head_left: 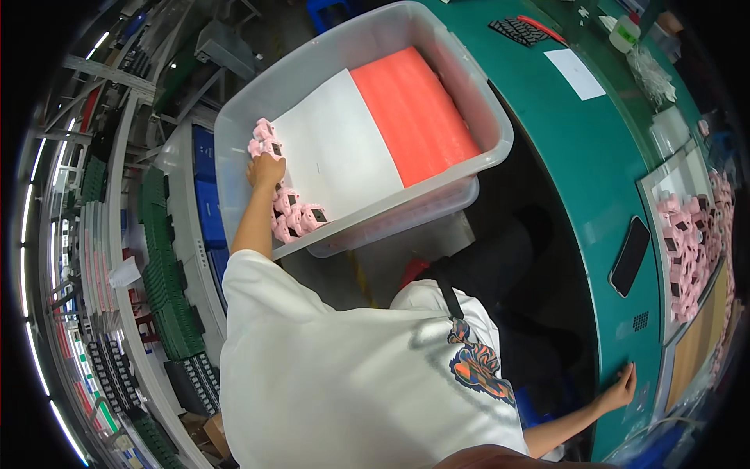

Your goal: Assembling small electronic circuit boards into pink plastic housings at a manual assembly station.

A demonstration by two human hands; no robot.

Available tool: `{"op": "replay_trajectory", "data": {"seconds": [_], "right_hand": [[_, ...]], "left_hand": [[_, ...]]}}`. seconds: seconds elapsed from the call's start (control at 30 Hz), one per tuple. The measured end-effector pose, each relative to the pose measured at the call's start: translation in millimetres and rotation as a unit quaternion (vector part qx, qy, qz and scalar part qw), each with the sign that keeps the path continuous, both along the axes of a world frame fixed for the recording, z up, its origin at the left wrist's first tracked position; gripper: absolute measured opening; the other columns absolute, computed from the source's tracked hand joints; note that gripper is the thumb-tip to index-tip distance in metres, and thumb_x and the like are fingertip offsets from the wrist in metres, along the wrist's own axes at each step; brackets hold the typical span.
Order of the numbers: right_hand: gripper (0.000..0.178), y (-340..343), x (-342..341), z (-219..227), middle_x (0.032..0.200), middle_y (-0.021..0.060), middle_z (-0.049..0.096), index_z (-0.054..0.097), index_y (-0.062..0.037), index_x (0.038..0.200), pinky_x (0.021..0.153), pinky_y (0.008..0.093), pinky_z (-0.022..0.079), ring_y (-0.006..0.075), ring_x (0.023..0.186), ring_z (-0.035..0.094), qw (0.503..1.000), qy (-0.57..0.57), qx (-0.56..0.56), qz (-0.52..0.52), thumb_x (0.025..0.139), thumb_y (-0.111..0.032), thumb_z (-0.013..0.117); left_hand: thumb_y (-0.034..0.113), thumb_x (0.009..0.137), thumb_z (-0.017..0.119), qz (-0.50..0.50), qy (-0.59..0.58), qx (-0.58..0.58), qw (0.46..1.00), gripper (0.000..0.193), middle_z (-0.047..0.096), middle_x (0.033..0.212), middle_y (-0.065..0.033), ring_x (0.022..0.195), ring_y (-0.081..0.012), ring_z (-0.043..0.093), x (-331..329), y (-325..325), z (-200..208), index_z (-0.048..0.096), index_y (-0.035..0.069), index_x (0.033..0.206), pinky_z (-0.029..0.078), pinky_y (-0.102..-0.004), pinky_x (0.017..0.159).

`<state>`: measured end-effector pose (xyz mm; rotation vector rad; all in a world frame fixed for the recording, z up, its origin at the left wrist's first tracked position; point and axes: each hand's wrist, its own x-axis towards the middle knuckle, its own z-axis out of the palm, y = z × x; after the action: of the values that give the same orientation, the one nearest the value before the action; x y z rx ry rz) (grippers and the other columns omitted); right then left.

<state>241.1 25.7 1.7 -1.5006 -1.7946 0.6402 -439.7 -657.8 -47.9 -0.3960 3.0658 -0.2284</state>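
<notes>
My left hand [267, 170] reaches into a large translucent plastic bin [228, 133], its fingers closed around a small pink device [271, 148] with a dark square face. Most of the grip is hidden by the hand itself. More pink devices [289, 216] of the same kind lie along the bin's left side, on both sides of my hand. White sheet material [332, 137] and a red-orange foam sheet [418, 117] cover the rest of the bin's contents. Far to the right, my right hand [619, 388] rests over the green table [566, 164], fingers curled together with nothing visible in them.
A black phone [630, 256] lies on the table beside a tray [653, 203] crowded with pink devices [687, 250]. White paper [576, 74] and a bottle [624, 34] are farther back. Another translucent bin [406, 217] sits underneath. Shelving with green racks [162, 258] and blue bins [209, 207] stands left.
</notes>
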Motion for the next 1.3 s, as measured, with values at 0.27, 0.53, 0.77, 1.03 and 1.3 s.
{"op": "replay_trajectory", "data": {"seconds": [0.27,0.53,0.77,1.03,1.3], "right_hand": [[0.024,-11.1,-34.3,-13.7,0.081,0.0047,0.072,0.077,0.0025,0.106,0.066,0.0236,0.049,0.011,0.07,0.06,0.995,0.084,0.001,-0.058,0.09,-0.015,0.075],[0.015,17.3,-90.6,-11.6,0.077,0.0041,0.068,0.077,0.0048,0.095,0.062,0.0209,0.049,0.011,0.065,0.058,0.981,0.193,0.021,-0.026,0.087,-0.008,0.075],[0.012,-4.8,-92.6,0.0,0.08,0.0052,0.067,0.077,0.004,0.096,0.06,0.0208,0.046,0.0121,0.064,0.057,0.952,0.305,0.026,-0.011,0.086,-0.002,0.073],[0.014,-126.4,3.5,-10.5,0.083,0.0073,0.067,0.077,0.0039,0.098,0.059,0.0212,0.044,0.0134,0.065,0.057,0.906,0.369,0.096,-0.184,0.085,0.006,0.071],[0.016,-235.0,82.2,-39.8,0.083,0.0084,0.068,0.077,0.0043,0.1,0.063,0.0218,0.047,0.014,0.068,0.058,0.844,0.338,0.082,-0.408,0.086,0.007,0.071]], "left_hand": [[0.019,0.097,0.055,-0.329,0.281,0.061,0.899,0.028,0.056,0.145,-0.0128,0.116,-0.0317,0.063,-57.7,62.6,-23.5,0.07,0.014,0.12,0.053,-0.038,0.094],[0.033,0.096,0.056,-0.212,0.281,0.162,0.922,0.031,0.072,0.089,-0.0125,0.084,-0.0295,0.066,-84.9,49.7,-3.8,0.068,0.004,0.1,0.049,-0.0354,0.078],[0.015,0.09,0.056,-0.351,0.265,0.524,0.729,0.012,0.054,0.087,-0.0059,0.075,-0.0155,0.048,37.2,247.2,149.0,0.052,0.004,0.094,0.042,-0.0287,0.072],[0.01,0.084,0.054,-0.32,-0.609,0.601,0.406,0.051,0.061,0.126,-0.0161,0.114,-0.026,0.057,334.3,524.3,72.4,0.056,-0.002,0.133,0.042,-0.0362,0.104],[0.023,0.102,0.059,-0.278,-0.799,0.333,0.416,0.026,0.062,0.113,-0.0119,0.087,-0.0237,0.065,563.2,667.5,-58.6,0.06,0.009,0.124,0.055,-0.032,0.066]]}}
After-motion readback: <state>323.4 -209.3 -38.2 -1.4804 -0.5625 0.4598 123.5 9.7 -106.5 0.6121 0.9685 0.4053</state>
